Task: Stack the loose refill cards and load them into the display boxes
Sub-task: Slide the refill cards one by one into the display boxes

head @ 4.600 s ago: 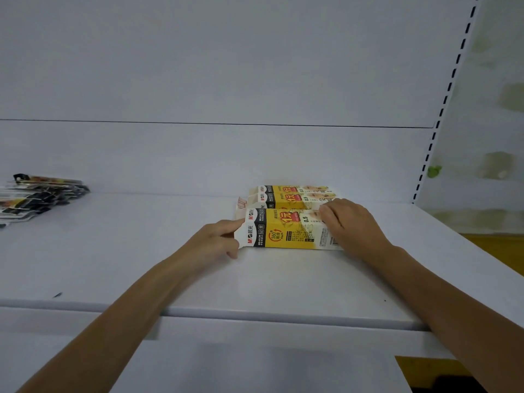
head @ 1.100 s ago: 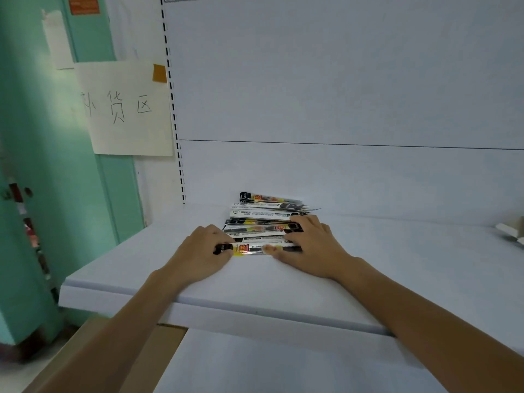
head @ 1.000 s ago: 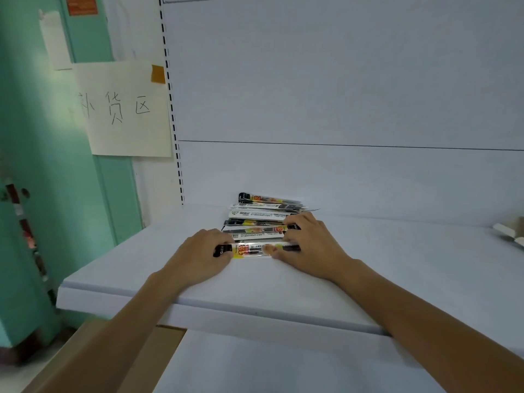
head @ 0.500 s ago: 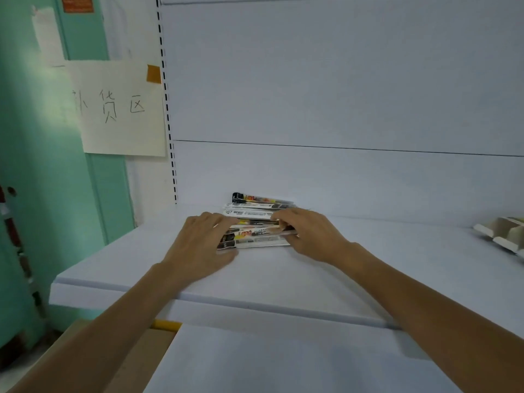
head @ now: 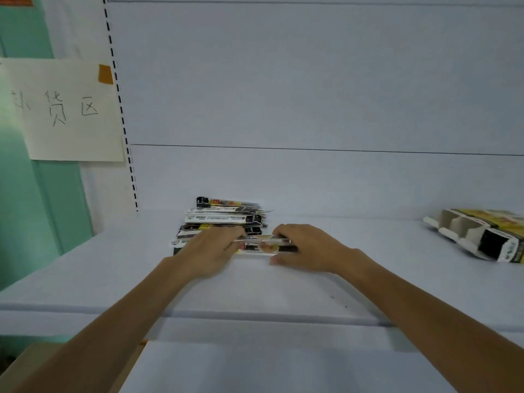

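Note:
A pile of loose refill cards, black, white and yellow, lies on the white shelf near its back left. In front of the pile, a small bundle of refill cards is held between both hands just above the shelf. My right hand grips the bundle's right end, fingers over the top and thumb under. My left hand, blurred, holds its left end. The yellow and black display boxes lie at the far right, open ends facing left.
A handwritten paper sign hangs on the green wall at left, beside the shelf's slotted upright. A lower white shelf juts out below, with a brown cardboard box at bottom left.
My hands left the display boxes and went to the card pile on the left. They gathered front cards into a bundle and drew it right, away from the pile; the view panned right.

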The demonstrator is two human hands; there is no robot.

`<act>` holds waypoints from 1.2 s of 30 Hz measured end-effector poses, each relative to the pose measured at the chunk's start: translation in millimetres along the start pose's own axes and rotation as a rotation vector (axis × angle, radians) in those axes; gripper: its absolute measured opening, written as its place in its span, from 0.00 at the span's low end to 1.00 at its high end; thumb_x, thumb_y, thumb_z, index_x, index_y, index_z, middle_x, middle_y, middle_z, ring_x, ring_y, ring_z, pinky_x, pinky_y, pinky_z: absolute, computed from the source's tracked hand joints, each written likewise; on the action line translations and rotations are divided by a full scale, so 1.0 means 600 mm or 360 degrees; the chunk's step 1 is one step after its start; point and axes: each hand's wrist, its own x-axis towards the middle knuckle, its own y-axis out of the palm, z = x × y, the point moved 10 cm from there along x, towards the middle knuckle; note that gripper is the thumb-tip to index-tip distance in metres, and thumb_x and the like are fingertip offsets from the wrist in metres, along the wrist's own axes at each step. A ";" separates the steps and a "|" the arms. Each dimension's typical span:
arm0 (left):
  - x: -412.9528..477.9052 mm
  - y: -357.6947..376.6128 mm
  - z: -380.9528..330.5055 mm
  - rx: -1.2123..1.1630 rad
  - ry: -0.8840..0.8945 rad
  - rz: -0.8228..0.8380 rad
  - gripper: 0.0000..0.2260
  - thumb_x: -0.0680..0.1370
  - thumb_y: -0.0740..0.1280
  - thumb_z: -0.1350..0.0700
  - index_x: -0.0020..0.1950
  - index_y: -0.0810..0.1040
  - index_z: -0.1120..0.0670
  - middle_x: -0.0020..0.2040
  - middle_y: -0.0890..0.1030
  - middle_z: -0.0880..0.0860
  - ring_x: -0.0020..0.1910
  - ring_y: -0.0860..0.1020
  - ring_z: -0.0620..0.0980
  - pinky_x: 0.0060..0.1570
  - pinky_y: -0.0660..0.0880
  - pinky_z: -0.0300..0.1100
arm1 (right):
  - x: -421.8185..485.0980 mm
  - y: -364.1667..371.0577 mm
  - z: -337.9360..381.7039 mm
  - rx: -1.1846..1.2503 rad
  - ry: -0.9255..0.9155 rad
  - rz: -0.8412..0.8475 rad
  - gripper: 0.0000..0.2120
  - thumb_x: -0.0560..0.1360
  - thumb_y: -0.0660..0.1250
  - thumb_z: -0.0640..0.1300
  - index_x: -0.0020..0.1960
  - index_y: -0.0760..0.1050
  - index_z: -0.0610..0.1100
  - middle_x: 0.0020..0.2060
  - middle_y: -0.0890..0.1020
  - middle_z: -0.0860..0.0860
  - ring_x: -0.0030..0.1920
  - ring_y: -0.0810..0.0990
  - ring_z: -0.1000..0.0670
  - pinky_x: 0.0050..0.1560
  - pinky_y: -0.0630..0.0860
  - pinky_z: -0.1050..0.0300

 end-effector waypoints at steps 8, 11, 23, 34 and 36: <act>0.064 0.034 -0.115 0.0004 0.0089 0.0188 0.21 0.75 0.49 0.39 0.55 0.75 0.48 0.49 0.78 0.48 0.50 0.75 0.49 0.49 0.68 0.44 | -0.069 -0.028 -0.087 -0.0350 0.0083 0.0035 0.14 0.80 0.52 0.53 0.51 0.72 0.45 0.44 0.79 0.49 0.42 0.74 0.47 0.40 0.65 0.54; 0.098 0.040 -0.202 0.0420 0.0245 0.0083 0.20 0.79 0.55 0.40 0.67 0.65 0.47 0.57 0.76 0.47 0.57 0.75 0.48 0.55 0.67 0.44 | -0.102 -0.060 -0.135 -0.0369 0.0131 -0.0065 0.16 0.80 0.52 0.54 0.55 0.72 0.44 0.46 0.80 0.49 0.40 0.72 0.49 0.39 0.62 0.56; 0.297 0.115 -0.494 0.0136 0.0290 -0.0179 0.12 0.82 0.49 0.48 0.55 0.68 0.52 0.45 0.73 0.48 0.43 0.74 0.51 0.44 0.70 0.44 | -0.334 -0.286 -0.538 -0.0080 0.0500 -0.0495 0.09 0.77 0.62 0.43 0.55 0.77 0.43 0.51 0.80 0.48 0.52 0.75 0.48 0.55 0.70 0.53; 0.293 0.152 -0.518 0.0101 -0.0058 -0.0151 0.19 0.74 0.50 0.39 0.55 0.72 0.47 0.42 0.71 0.45 0.41 0.71 0.45 0.37 0.62 0.32 | -0.320 -0.221 -0.691 -0.0073 0.0637 0.0210 0.19 0.72 0.69 0.48 0.61 0.73 0.48 0.59 0.76 0.48 0.58 0.73 0.47 0.60 0.70 0.46; 0.289 0.143 -0.510 0.0077 -0.0150 -0.0157 0.18 0.75 0.51 0.38 0.55 0.73 0.46 0.40 0.71 0.44 0.41 0.71 0.45 0.37 0.62 0.34 | -0.307 -0.211 -0.690 -0.0188 0.0608 0.0273 0.21 0.73 0.67 0.52 0.64 0.70 0.51 0.59 0.75 0.49 0.61 0.69 0.45 0.62 0.67 0.45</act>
